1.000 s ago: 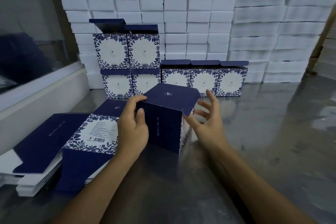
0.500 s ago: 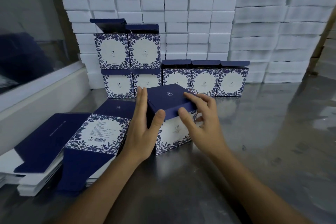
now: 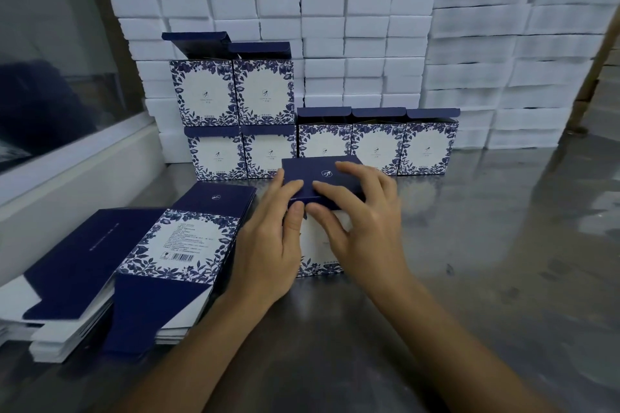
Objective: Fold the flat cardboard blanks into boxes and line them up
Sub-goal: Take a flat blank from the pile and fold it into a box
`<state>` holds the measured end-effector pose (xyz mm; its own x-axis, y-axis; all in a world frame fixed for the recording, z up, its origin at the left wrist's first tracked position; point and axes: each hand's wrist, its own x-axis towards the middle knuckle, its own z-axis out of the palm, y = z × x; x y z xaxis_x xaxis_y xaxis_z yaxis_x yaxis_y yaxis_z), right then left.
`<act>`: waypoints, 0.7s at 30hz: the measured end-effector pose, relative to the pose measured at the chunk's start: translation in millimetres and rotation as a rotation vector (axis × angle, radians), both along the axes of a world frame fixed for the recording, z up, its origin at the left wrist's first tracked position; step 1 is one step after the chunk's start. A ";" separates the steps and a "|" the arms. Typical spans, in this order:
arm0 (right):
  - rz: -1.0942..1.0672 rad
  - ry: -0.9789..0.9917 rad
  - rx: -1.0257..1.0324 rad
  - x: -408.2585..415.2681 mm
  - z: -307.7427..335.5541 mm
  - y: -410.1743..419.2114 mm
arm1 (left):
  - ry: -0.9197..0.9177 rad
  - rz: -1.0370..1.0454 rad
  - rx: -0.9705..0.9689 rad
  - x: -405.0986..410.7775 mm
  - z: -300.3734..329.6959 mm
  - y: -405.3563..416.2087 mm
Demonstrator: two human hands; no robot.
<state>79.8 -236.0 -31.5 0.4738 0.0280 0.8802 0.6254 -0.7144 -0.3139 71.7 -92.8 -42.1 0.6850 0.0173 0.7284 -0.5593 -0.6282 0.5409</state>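
On the worktop (image 3: 469,278), before the lined-up boxes (image 3: 375,151), both hands' fingers (image 3: 339,201) press flat on the folded box (image 3: 318,245) lid (light, crushable card, best held by its side walls).

box (image 3: 322,178) and flat blanks (image 3: 181,241): printed cardboard, matt navy, smooth. table (image 3: 486,245): grey metal, glossy, reflecting. blocks (image 3: 365,27) at upper frame: white foam, rough, matt.
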 end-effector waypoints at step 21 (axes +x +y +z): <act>0.125 0.137 0.204 11.9 -3.2 -10.2 | -0.108 0.027 -0.037 6.7 5.9 4.2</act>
<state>91.7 -246.2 -34.7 0.5931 -0.0782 0.8014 0.6461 -0.5477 -0.5316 78.5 -88.6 -36.3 0.6018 0.0629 0.7962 -0.5983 -0.6248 0.5016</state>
